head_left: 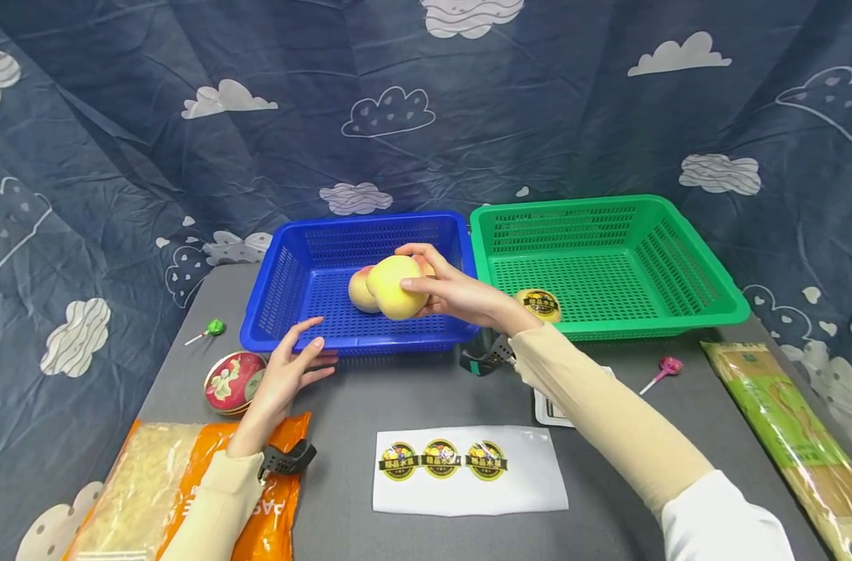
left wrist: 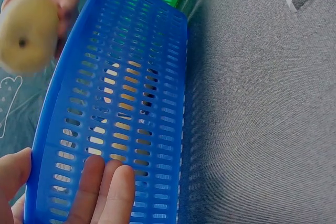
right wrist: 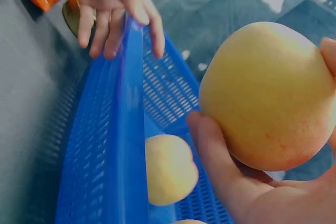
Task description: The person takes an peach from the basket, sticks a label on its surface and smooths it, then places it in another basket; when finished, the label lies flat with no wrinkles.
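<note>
My right hand [head_left: 450, 290] holds a yellow peach [head_left: 396, 288] above the blue basket [head_left: 370, 343], thumb and fingers around its sides. In the right wrist view the held peach [right wrist: 268, 98] shows a reddish blush low down. Beneath it, another peach [head_left: 360, 291] lies in the basket, and a further one is partly hidden behind the right hand. My left hand [head_left: 289, 372] is at the basket's front left corner, its fingers fairly straight. In the left wrist view its fingers [left wrist: 118, 192] lie along the outer wall, with the thumb across the rim.
Right of the blue basket stands a green basket [head_left: 678, 318] with a stickered peach [head_left: 538, 304]. In front lies a white sheet [head_left: 468, 495] with three round stickers. Around are lollipops [head_left: 670, 365], a red round tin [head_left: 233, 382], an orange pasta bag [head_left: 188, 475] and a noodle pack [head_left: 790, 436].
</note>
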`<state>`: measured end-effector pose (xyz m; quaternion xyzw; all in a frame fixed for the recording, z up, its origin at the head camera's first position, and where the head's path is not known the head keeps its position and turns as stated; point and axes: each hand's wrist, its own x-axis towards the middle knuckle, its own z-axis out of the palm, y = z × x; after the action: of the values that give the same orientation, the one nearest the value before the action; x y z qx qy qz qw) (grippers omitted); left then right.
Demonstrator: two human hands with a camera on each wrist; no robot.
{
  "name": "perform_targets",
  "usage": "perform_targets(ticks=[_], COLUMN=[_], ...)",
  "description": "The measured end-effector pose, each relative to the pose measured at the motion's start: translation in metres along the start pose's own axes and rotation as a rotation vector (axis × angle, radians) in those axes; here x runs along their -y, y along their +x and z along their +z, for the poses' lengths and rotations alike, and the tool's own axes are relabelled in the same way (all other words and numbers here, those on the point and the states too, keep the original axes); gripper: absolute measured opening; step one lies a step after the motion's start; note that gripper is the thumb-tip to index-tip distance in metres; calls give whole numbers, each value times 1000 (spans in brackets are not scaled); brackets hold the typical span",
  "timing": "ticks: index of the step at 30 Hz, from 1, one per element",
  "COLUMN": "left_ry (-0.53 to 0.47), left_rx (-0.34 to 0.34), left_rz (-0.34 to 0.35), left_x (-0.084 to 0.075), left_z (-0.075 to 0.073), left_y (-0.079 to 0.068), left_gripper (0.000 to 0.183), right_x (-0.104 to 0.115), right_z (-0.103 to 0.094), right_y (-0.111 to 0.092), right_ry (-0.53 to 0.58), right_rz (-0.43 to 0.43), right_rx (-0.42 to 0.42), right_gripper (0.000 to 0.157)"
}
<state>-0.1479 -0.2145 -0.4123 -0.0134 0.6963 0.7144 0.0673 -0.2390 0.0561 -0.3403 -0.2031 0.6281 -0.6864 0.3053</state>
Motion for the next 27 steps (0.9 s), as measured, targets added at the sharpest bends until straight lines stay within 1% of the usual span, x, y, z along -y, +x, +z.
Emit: perform_targets(ticks=[4,8,10,12,15,18,21,25,27], left_ry=[-1,7,9,11,13,19,23,21,17], left_rx=[1,-3,-3,-2,-2,-5,-8,-11,-13], left_rz=[1,2,6,6,2,-4,-6,-10,-11], left_x=[1,2,2,2,0,0,0,0,0], left_z=[0,-1,-1,-1,0,0,0,0,0], left_y=[1,1,1,0,-1,-1,-2,-2,-2], left_gripper=[50,48,47,47,47,49,50,51,51], right_x=[5,1,-4,-12,-24,-39,-54,-74,-84], right_z=[-6,-10,-11,-12,-14,-17,-19,-22,-23], right_y=[-32,-66,-82,-97,-114,-123,-127,-125,-122], right_ry=[24,9,-28,-94,-176,-217,-243,-290,-302], right_rz=[-37,-24,0,9,37,70,90,96,97], right_rx=[55,48,29,15,6,16,26,-21,-58], right_gripper=[55,61,61,58,55,57,60,61,62])
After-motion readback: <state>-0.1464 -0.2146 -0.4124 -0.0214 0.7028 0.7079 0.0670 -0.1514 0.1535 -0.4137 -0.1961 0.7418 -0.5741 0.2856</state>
